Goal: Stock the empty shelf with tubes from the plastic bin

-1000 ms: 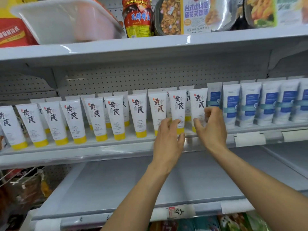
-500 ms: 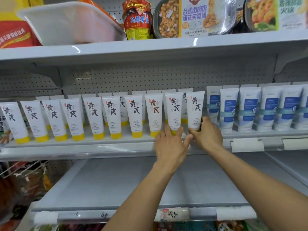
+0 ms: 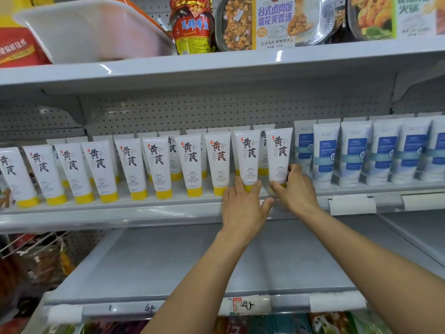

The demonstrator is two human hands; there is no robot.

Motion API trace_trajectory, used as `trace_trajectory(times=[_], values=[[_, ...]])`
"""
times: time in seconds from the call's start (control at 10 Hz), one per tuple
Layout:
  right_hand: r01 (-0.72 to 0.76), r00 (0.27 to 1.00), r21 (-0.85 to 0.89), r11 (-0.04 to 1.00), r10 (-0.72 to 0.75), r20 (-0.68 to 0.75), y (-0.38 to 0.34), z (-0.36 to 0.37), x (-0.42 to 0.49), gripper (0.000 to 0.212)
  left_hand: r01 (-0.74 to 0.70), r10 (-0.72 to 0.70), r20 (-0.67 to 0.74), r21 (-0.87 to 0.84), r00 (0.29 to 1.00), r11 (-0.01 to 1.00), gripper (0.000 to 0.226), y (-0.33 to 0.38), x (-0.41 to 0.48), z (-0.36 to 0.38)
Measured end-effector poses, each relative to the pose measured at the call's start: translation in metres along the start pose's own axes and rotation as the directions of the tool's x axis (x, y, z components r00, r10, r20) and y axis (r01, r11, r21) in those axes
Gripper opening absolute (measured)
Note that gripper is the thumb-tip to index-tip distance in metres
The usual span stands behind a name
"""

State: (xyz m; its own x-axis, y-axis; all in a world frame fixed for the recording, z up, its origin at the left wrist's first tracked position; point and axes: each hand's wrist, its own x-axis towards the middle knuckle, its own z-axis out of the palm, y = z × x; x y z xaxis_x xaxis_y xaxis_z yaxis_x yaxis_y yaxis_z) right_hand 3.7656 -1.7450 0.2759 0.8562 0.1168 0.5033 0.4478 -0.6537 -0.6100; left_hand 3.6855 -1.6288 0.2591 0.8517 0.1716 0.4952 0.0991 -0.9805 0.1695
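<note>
The right grip (image 3: 297, 191) pinches the last yellow-capped tube (image 3: 279, 155) low down; the left grip (image 3: 242, 206) touches the neighbouring tube (image 3: 248, 160).

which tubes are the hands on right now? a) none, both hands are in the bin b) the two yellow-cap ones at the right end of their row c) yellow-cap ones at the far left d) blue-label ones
b: the left hand touches the base of the second-last yellow-cap tube and the right hand pinches the last yellow-cap tube, next to the blue-label tubes.

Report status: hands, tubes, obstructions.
Right hand grips rightmost yellow-capped tube at its base. Left hand, fingers straight, touches neighbouring tube at its cap. Blue-label tubes stand close on the right; nothing blocking.
</note>
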Motion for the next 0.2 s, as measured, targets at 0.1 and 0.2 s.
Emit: trace_trajectory(times=[0.1,0.2], values=[[0.067,0.996,0.059,0.996,-0.063,-0.064,0.002,-0.002,-0.007,0.049,-0.045,0.045,-0.014,-0.018,0.999,0.999,0.059,0.000,-0.007,-0.004],[0.109,0.979,0.007,0.994,-0.106,-0.174,-0.002,-0.008,-0.020,0.047,-0.066,0.055,-0.088,-0.125,0.995,0.990,0.053,-0.002,-0.020,-0.011]])
